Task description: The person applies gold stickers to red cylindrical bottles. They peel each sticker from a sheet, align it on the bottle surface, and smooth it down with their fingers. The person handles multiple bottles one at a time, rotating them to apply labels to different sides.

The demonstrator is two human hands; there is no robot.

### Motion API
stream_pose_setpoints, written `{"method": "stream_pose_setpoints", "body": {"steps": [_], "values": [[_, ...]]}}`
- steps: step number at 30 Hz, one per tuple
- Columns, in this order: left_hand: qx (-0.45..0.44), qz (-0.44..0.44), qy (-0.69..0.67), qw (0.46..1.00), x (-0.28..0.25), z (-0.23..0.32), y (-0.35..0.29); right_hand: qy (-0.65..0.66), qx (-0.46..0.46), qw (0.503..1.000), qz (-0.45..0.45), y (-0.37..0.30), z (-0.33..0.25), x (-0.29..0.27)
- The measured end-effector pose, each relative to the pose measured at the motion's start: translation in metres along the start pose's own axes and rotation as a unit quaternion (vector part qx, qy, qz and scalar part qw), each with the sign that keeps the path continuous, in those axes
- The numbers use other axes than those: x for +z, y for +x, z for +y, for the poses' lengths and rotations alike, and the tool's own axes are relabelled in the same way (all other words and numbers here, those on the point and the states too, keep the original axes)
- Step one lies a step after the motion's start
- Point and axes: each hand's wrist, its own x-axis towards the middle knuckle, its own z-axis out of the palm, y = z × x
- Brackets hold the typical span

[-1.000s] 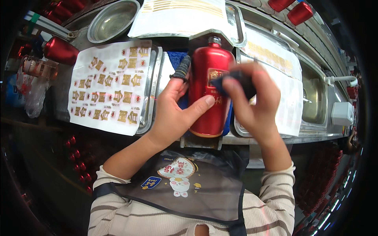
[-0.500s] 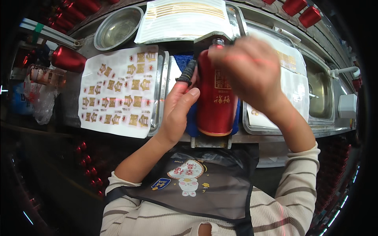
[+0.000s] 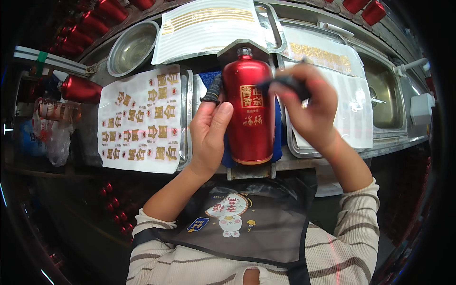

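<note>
A red metallic bottle (image 3: 248, 128) with gold lettering lies on a blue cloth (image 3: 279, 137), its dark threaded neck pointing away from me. A grey metal bracket stands round the neck end. My left hand (image 3: 209, 133) rests along the bottle's left side, fingers stretched out, thumb against its edge. A black ribbed sleeve (image 3: 213, 91) covers its index finger. Over the bottle's right edge, my right hand (image 3: 311, 102) has its fingers closed round a dark blurred item (image 3: 290, 85). Motion smears it, so its kind cannot be made out.
Sheets of gold decals (image 3: 139, 121) lie on metal trays left, at the back and right. A steel bowl (image 3: 133, 49) stands back left, near a red bottle on its side (image 3: 80, 89). A sink (image 3: 385, 107) and white tap are at the right.
My right hand has moved down and away from the bottle's neck, uncovering the neck and more of the gold label. My left hand stays beside the bottle. The whole view has shifted slightly.
</note>
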Motion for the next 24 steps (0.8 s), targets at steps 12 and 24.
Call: {"method": "stream_pose_setpoints", "body": {"steps": [12,24], "values": [[0.165,-0.117,0.491,0.848,0.013,0.020,-0.043,0.041,0.091,0.988,0.117,0.020,0.013,-0.003],[0.113,-0.117,0.418,0.894,-0.011,-0.004,-0.036,0.237,0.451,0.860,-0.022,-0.067,-0.002,-0.017]]}}
